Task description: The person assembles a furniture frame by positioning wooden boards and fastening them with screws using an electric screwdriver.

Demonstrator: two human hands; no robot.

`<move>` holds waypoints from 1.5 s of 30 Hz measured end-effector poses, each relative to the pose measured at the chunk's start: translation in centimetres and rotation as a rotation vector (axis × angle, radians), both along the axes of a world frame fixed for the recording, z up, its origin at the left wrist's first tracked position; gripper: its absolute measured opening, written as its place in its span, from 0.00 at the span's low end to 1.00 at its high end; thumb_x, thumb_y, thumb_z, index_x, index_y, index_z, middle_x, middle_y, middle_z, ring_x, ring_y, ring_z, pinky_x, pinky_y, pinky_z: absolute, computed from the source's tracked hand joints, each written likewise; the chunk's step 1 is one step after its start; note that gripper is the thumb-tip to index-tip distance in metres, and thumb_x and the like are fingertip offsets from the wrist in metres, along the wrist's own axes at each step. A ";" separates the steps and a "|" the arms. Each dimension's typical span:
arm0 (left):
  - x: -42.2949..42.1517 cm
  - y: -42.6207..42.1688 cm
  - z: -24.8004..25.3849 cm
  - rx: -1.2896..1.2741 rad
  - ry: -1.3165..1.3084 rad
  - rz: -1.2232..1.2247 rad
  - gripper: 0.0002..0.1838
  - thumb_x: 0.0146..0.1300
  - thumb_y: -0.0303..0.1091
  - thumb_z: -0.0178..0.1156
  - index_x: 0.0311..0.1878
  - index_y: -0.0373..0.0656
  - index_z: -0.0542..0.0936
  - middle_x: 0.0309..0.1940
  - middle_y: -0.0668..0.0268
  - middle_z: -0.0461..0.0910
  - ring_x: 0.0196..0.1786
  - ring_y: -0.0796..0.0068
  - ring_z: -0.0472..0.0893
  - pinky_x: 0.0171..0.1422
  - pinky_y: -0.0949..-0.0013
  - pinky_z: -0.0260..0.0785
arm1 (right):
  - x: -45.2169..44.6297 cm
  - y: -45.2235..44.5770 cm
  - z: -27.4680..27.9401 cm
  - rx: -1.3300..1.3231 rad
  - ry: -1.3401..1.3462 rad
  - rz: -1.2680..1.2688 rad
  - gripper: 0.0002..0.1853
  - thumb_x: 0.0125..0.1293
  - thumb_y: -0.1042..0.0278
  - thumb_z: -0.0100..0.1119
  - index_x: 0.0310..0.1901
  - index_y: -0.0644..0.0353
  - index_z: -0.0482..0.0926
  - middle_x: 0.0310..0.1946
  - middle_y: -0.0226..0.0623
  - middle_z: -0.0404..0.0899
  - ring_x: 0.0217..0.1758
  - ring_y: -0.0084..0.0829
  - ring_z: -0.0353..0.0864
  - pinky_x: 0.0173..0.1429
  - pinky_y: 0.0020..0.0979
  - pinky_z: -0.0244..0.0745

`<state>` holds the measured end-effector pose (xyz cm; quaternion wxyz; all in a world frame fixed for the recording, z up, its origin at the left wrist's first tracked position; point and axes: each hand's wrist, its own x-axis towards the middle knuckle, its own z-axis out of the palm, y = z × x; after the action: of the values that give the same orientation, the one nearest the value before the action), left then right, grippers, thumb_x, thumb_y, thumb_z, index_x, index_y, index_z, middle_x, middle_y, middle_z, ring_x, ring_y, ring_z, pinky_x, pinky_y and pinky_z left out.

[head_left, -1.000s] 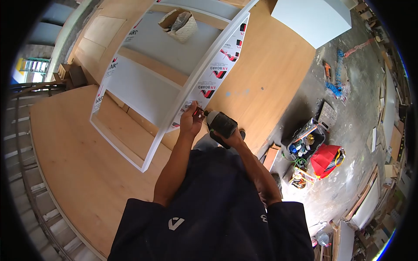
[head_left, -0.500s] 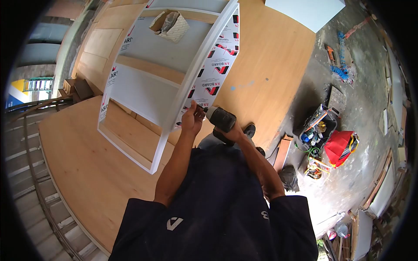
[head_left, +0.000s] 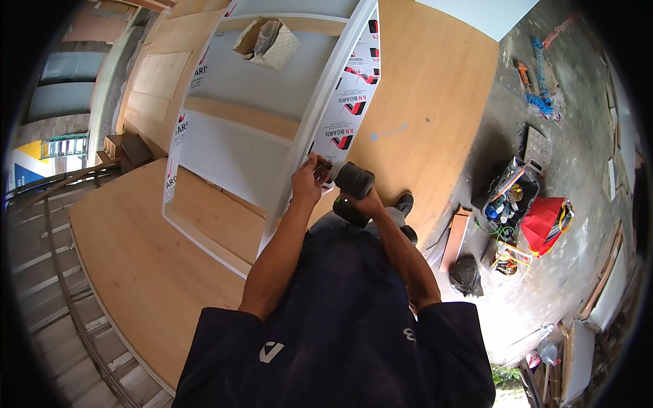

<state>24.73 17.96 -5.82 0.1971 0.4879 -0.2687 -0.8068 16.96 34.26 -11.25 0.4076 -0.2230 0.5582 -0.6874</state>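
Observation:
My right hand (head_left: pixel 368 203) is wrapped round the grip of a black cordless drill (head_left: pixel 354 181), whose nose points left at the side of a white cabinet frame (head_left: pixel 320 102). Right at the drill's front end is my left hand (head_left: pixel 308 181), its fingers drawn together against the frame's edge. Whatever those fingers pinch is too small and covered to make out. The side panel (head_left: pixel 348 109) of the frame carries film printed with red and black lettering. Inside the frame, on a grey panel, sits an opened carton (head_left: pixel 273 46) with a plastic bag in it.
Wooden boards (head_left: pixel 422 102) lie under the frame and my feet. To the right on the concrete floor are a tool crate (head_left: pixel 507 197), a red bag (head_left: pixel 546 224), a black plastic bag (head_left: pixel 465 275), a wood strip (head_left: pixel 456 239) and a blue coiled hose (head_left: pixel 539 102). Metal rails (head_left: pixel 58 272) run along the left.
The view has shifted slightly, so the frame and floor items sit further right. Both hands stay together at the frame's edge, with the drill still in my right hand.

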 end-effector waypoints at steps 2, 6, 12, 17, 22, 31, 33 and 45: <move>-0.3 -0.5 -0.2 -0.041 -0.037 -0.035 0.13 0.66 0.42 0.65 0.43 0.43 0.80 0.37 0.64 0.84 0.40 0.71 0.84 0.42 0.69 0.75 | -0.5 -0.7 1.5 -0.025 -0.013 -0.037 0.25 0.51 0.82 0.70 0.52 0.59 0.74 0.37 0.29 0.80 0.40 0.23 0.80 0.44 0.29 0.78; -0.8 -0.7 -0.1 -0.058 -0.087 -0.015 0.12 0.67 0.41 0.64 0.44 0.43 0.81 0.37 0.64 0.85 0.40 0.69 0.85 0.43 0.68 0.76 | -0.9 -1.9 1.8 -0.087 -0.108 -0.026 0.24 0.51 0.82 0.70 0.51 0.60 0.75 0.38 0.30 0.81 0.38 0.23 0.81 0.43 0.29 0.78; -1.2 -1.0 0.3 -0.051 -0.069 -0.009 0.11 0.68 0.39 0.63 0.45 0.42 0.81 0.37 0.63 0.85 0.39 0.68 0.84 0.43 0.66 0.78 | -0.7 -2.3 -0.4 -0.070 -0.189 -0.009 0.23 0.51 0.82 0.69 0.50 0.60 0.76 0.36 0.30 0.82 0.38 0.23 0.81 0.42 0.28 0.78; -1.0 -1.0 0.2 -0.061 -0.102 -0.002 0.10 0.70 0.38 0.61 0.43 0.41 0.81 0.36 0.63 0.84 0.37 0.67 0.84 0.41 0.66 0.78 | -0.6 -2.0 -1.0 -0.093 -0.135 0.013 0.23 0.52 0.82 0.69 0.51 0.60 0.77 0.38 0.31 0.82 0.39 0.23 0.82 0.42 0.28 0.78; -0.9 -0.8 0.5 -0.070 -0.082 -0.018 0.10 0.70 0.39 0.60 0.43 0.42 0.81 0.36 0.63 0.84 0.36 0.68 0.84 0.41 0.68 0.77 | -0.9 -1.9 -0.6 -0.046 -0.238 0.043 0.27 0.48 0.83 0.70 0.52 0.61 0.77 0.43 0.33 0.83 0.46 0.26 0.82 0.52 0.32 0.78; -0.8 -0.9 1.1 -0.096 -0.134 -0.082 0.10 0.70 0.39 0.60 0.42 0.41 0.80 0.33 0.64 0.85 0.34 0.67 0.85 0.38 0.68 0.76 | -1.2 -2.0 0.0 -0.103 -0.240 0.057 0.20 0.53 0.83 0.67 0.49 0.60 0.78 0.39 0.31 0.82 0.38 0.22 0.81 0.40 0.27 0.77; -0.4 -0.9 2.5 -0.121 -0.195 -0.127 0.10 0.69 0.38 0.61 0.42 0.41 0.80 0.31 0.63 0.84 0.32 0.66 0.84 0.36 0.67 0.75 | -1.4 -2.0 -0.1 -0.094 -0.264 0.066 0.22 0.51 0.84 0.67 0.49 0.61 0.78 0.39 0.31 0.83 0.41 0.23 0.81 0.44 0.29 0.78; -0.3 -8.5 5.9 -1.849 -0.392 -1.191 0.07 0.60 0.33 0.66 0.42 0.51 0.85 0.76 0.49 0.49 0.79 0.47 0.46 0.73 0.43 0.39 | -0.9 -1.8 -1.0 -0.023 -0.332 0.097 0.20 0.50 0.82 0.70 0.47 0.60 0.80 0.38 0.30 0.82 0.37 0.22 0.80 0.42 0.27 0.78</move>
<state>24.46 9.49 0.07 0.0207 0.0656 -0.9828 -0.1713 16.02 32.43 -12.30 0.5244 -0.1379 0.4637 -0.7007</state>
